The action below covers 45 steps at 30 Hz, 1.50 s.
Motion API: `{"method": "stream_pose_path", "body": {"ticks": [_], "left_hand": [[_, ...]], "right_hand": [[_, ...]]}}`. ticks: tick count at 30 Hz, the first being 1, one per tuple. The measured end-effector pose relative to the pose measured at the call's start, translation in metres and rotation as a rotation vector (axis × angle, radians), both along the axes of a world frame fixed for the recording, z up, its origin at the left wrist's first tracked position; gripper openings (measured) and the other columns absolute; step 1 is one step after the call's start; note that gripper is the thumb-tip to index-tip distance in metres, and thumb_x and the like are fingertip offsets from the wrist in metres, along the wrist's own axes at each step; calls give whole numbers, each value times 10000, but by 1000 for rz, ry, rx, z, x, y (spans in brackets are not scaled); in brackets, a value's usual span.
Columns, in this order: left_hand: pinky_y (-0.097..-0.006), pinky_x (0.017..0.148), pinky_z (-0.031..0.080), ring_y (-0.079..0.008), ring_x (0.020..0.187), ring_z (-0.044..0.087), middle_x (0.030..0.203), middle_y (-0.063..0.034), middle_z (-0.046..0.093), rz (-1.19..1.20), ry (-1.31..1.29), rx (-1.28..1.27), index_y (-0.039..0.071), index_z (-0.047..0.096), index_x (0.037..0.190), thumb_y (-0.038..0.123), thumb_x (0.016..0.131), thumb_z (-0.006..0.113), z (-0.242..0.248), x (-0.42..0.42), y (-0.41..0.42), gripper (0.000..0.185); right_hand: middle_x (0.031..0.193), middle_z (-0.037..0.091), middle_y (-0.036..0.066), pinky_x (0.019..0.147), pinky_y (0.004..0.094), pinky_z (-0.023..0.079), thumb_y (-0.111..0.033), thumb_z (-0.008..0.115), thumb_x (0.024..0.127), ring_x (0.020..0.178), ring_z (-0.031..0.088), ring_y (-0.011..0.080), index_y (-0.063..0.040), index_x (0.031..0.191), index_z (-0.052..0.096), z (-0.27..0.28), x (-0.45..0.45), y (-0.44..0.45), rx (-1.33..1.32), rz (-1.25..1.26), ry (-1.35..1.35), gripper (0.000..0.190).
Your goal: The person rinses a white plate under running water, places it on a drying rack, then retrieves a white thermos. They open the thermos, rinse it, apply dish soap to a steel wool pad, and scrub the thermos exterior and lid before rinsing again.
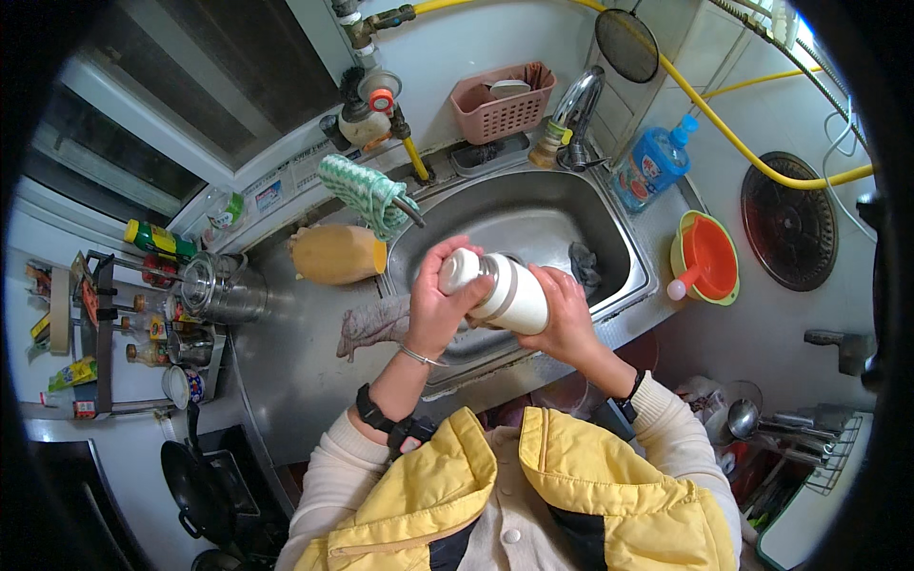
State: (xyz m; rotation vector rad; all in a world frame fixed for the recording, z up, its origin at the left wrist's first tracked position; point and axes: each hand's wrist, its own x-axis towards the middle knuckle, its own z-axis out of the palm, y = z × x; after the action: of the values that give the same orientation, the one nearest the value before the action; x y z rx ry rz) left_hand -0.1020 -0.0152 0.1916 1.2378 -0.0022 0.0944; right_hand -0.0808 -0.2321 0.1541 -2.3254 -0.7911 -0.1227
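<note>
Over the steel sink basin [500, 207] I hold a white bottle [515, 294] with a grey band, tilted with its cap end towards the left. My left hand [448, 292] is closed round the cap and neck. Around the bottle's base, my right hand [568, 317] wraps its fingers. Below my left wrist a grey cloth [371, 327] lies over the basin's left rim. A dark rag [584, 268] rests in the right part of the basin. The chrome faucet [577, 107] stands at the back right.
A cut squash [339, 254] lies on the left counter near a green-white knitted cloth [364, 189]. Right of the sink stand a blue detergent bottle [651, 165] and a green bowl [735, 285] holding a red dipper [710, 257]. Behind is a pink basket [503, 110]; a wok [196, 492] sits lower left.
</note>
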Motion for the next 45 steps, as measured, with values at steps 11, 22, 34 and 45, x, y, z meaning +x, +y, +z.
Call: {"method": "stream_pose_path", "body": {"ticks": [11,22,34,45], "left_hand": [[-367,1047,393,-246,1254,497,1219,-102,575,-477,-164,60,49,495,1301,23,668,758,45,12,20,686],[-374,1003,430,-229,1143,562,1079,-89,619,-84,-46,17,41,532,1075,81,759,723,30,14,-11,371],[-416,1120,309,-240,1406,274,1530,-118,266,-231,136,-162,204,57,1532,274,473,954,-29,8,1,1390],[-354,931,465,-231,1045,586,1157,-118,580,342,204,655,8,450,1264,161,639,857,-153,51,31,761]], "right_hand": [[1337,464,185,1047,414,375,-346,874,537,1260,455,337,-43,1427,326,7,22,-9,282,551,540,1088],[1293,500,172,1008,433,401,-291,846,533,1190,497,362,-70,1405,364,-3,22,-1,267,325,342,1021],[1275,508,198,1010,420,408,-273,848,540,1177,510,365,-54,1446,307,-17,51,-6,255,374,330,1078],[1330,483,236,996,419,440,-283,795,737,1198,509,389,-9,1409,371,-117,98,-17,188,-140,474,840]]}}
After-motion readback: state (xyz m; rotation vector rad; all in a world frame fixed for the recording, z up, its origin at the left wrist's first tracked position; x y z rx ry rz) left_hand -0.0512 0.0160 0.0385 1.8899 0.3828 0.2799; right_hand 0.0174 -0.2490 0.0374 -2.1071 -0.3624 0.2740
